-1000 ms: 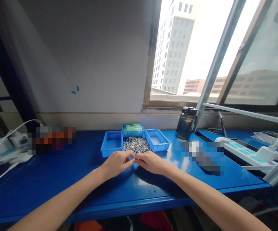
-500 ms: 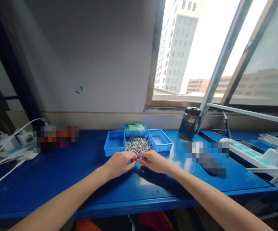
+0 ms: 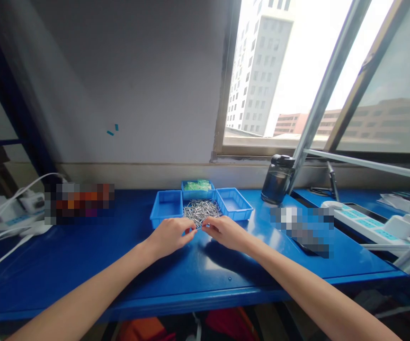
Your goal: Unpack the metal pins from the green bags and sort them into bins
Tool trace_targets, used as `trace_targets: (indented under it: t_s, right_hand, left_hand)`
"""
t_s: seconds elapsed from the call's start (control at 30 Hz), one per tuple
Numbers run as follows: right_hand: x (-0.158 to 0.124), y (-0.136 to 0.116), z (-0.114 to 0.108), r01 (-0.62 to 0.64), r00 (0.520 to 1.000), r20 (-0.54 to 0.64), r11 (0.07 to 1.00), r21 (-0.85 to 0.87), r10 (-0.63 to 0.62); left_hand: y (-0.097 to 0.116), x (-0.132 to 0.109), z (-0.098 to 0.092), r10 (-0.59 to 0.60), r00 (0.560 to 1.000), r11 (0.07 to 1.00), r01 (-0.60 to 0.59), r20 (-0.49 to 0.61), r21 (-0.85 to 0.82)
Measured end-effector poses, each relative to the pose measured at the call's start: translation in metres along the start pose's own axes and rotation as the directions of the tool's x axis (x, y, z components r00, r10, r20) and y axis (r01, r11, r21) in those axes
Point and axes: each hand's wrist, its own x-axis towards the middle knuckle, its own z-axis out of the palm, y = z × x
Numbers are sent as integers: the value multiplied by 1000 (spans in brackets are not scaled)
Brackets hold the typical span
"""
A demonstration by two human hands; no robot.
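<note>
A heap of small, thin, shiny metal pieces [image 3: 202,210], like screws or rivets, lies among the blue bins. Just in front of it, my left hand [image 3: 171,235] is closed in a pinch. Facing it across a narrow gap, my right hand [image 3: 226,232] pinches as well. A thin metal piece [image 3: 199,229] seems to span the gap between the two sets of fingertips; its exact kind is too small to make out. Both hands are raised a little over the blue table [image 3: 191,279].
Around the heap stand a left blue bin [image 3: 152,219], a right blue bin [image 3: 242,213] and a rear bin [image 3: 197,193] holding green packets [image 3: 198,185]. A dark bottle [image 3: 278,180], power strips [image 3: 368,222] and white cables [image 3: 9,241] flank the area. A tiny round item [image 3: 229,279] lies near the front edge.
My hands, whose fingertips were together, have drawn slightly apart, leaving a small gap with a thin piece between them. The view has shifted slightly.
</note>
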Motion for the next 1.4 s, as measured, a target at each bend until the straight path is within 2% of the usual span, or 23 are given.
trace_targets:
  t_s: [0.33, 0.53, 0.7, 0.83, 1.0, 1.23, 1.4]
  right_hand:
    - [1, 0, 3, 11, 1000, -1, 1000, 1, -11]
    - [2, -1, 8, 57, 996, 67, 997, 58, -61]
    - [1, 0, 8, 47, 996, 62, 989, 142, -56]
    - [2, 1, 8, 66, 995, 64, 990, 126, -74]
    - [2, 2, 7, 24, 999, 40, 996, 89, -28]
    - [0, 2, 7, 30, 998, 58, 989, 146, -38]
    - [0, 6, 7, 45, 998, 45, 990, 137, -51]
  left_hand:
    - [1, 0, 2, -53, 998, 997, 51, -36, -54]
    - [2, 0, 2, 48, 999, 990, -50, -15, -133]
    - [2, 0, 3, 55, 998, 981, -59, -28, -187]
    - [3, -1, 3, 110, 994, 980, -112, -18, -166]
    - [1, -2, 4, 31, 999, 994, -36, -42, -106]
    - [-4, 0, 8, 143, 990, 986, -144, -16, -80]
    - [-1, -1, 3, 46, 998, 997, -48, -31, -62]
